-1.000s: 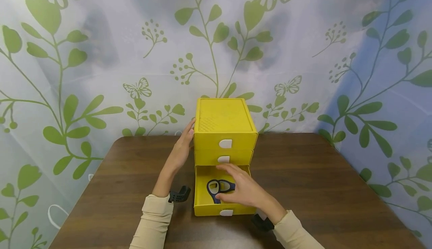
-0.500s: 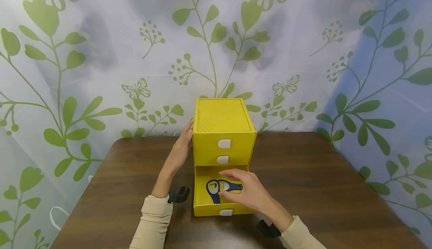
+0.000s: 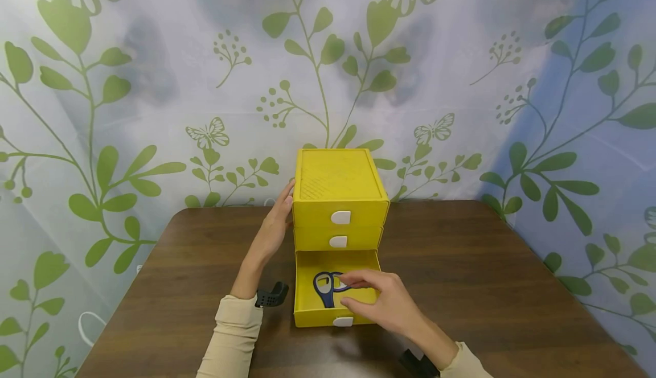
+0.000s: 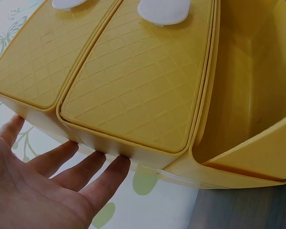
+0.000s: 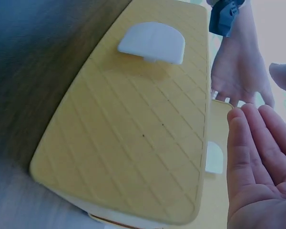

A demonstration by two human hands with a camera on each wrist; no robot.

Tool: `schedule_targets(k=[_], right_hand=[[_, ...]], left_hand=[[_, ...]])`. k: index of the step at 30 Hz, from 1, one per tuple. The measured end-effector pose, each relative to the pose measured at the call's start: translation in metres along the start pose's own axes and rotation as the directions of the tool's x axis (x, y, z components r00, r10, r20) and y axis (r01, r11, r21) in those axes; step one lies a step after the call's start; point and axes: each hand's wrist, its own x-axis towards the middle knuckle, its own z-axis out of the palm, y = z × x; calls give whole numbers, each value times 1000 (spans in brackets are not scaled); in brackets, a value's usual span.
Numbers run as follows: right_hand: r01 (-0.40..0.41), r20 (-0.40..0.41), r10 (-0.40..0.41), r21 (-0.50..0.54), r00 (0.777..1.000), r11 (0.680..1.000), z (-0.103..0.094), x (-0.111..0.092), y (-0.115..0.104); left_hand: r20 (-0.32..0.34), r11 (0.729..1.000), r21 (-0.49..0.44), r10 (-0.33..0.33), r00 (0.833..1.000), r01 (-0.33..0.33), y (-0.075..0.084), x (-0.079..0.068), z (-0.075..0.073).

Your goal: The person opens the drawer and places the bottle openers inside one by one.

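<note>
A yellow drawer unit [image 3: 338, 173] with white pull tabs stands on the table; its bottom drawer [image 3: 306, 292] is pulled out. Inside lie two dark-blue-rimmed tools with ringed heads, which look like bottle openers [image 3: 323, 288]. Part of the rear one is hidden behind my right hand [image 3: 386, 301]. That hand hovers over the drawer's right side, thumb and fingers apart, holding nothing. My left hand [image 3: 271, 230] rests its fingertips against the unit's left side. In the left wrist view, its fingers [image 4: 107, 179] are spread and nearly straight along that wall.
The unit's two upper drawers [image 3: 338, 230] are closed. A brown wooden table [image 3: 461, 287] spreads to both sides. Behind it hangs a leaf-patterned cloth [image 3: 215, 110]. Dark straps [image 3: 273, 295] are on both wrists.
My right hand has drawn back a little to the right and toward me over the drawer. The tools lie in about the same place. The left hand stays against the unit.
</note>
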Motion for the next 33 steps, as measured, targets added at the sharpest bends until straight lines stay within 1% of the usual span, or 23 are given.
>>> schedule_targets(k=[5,8,11,13,15,20,22,29,33], right_hand=[[14,-33,-12,49,999,999,-1,-11,-3],[37,-43,-33,83,999,996,0,-19,-4],[51,-43,-46,115,998,992,3,-25,-4],[60,-38,-56,118,998,991,4,-29,-3],[46,-22,-44,118,999,992,4,-31,-3],[-31,41,26,120,999,992,4,-35,-3],[-50,60,43,121,997,991,4,-35,-3],[-95,84,89,76,993,993,6,-37,1],[-118,87,115,30,990,993,6,-38,5]], left_hand=[[1,1000,1,0,1000,0,0,-1,1],[-1,1000,6,-8,1000,8,-1,-1,1],[-1,1000,5,-12,1000,12,-2,-1,2],[-2,1000,6,-11,1000,11,-2,-1,2],[-1,1000,5,-7,1000,7,-1,-2,1],[5,1000,4,-5,1000,4,0,-2,0],[6,1000,4,-3,1000,3,0,-1,-1],[5,1000,10,2,1000,-2,-3,-1,-2],[4,1000,11,-3,1000,3,-4,-1,-3]])
